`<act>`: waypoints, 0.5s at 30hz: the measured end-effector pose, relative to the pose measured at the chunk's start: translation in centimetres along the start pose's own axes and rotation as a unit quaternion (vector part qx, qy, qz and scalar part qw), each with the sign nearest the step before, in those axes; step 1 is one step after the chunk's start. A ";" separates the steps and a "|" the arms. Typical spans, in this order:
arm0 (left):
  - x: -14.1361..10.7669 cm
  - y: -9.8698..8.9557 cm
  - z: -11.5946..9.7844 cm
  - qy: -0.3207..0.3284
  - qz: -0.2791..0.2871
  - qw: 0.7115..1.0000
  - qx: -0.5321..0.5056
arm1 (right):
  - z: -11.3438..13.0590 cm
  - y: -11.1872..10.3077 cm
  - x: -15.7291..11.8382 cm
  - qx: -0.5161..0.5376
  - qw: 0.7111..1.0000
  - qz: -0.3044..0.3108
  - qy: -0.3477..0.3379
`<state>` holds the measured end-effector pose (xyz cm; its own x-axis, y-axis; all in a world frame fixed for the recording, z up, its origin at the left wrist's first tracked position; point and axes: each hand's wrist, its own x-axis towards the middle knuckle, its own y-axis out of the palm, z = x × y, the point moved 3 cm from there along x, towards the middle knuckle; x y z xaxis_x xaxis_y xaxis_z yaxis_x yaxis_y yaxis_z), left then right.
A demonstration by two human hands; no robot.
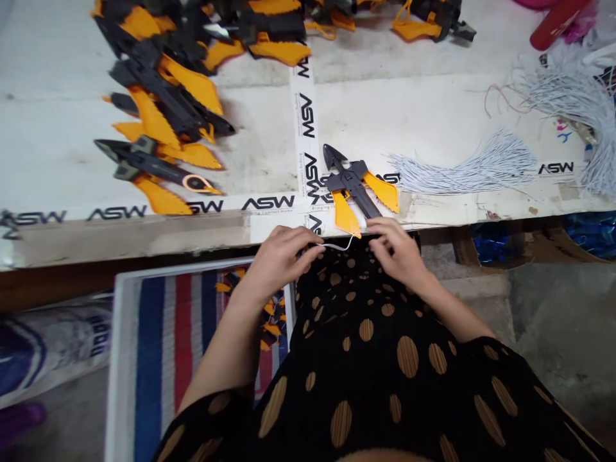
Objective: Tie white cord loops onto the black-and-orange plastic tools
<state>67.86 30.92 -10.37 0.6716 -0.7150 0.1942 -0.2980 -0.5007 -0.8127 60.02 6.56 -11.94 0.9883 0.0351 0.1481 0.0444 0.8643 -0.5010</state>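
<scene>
A black plastic piece with a pointed tip and orange wing-like flaps (pixel 353 186) lies at the table's front edge, its tip pointing away from me. From the end of one orange flap hangs a thin white tie (pixel 339 246). My left hand (pixel 286 260) is closed, pinching the tie's other end between thumb and forefinger. My right hand (pixel 398 255) is closed with curled fingers at the dark tail of the piece; its exact grip is partly hidden. A bundle of similar white ties (pixel 471 168) lies to the right on the tabletop.
More black-and-orange pieces (pixel 168 109) are heaped at the left and back of the table (pixel 418 109). At the right are a larger tangle of white strands (pixel 563 96) and a red cylinder (pixel 558 24). Below stand a striped, white-rimmed container (pixel 158 359) and a cardboard box (pixel 466 247).
</scene>
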 end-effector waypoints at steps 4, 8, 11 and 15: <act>1.7 -1.2 -0.5 -0.024 -0.057 0.998 -0.009 | -3.0 -2.2 -0.6 -0.129 0.988 -0.084 0.016; 5.9 2.2 -3.3 0.018 -0.018 0.999 0.029 | -3.8 -0.7 -0.1 -0.153 0.985 -0.078 -0.026; 8.2 5.4 -4.0 0.030 0.024 0.997 0.072 | -3.4 -0.4 -0.2 -0.157 0.985 -0.058 -0.043; 7.9 6.4 -2.1 0.013 0.041 0.996 0.084 | -3.4 -3.5 -1.5 -0.184 0.977 -0.105 -0.021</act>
<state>69.82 20.99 -12.90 0.6316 -0.7633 0.1362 -0.2316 -0.3534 -0.9064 58.89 1.81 -13.32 0.9455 -0.0965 0.3109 0.3021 0.6159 -0.7276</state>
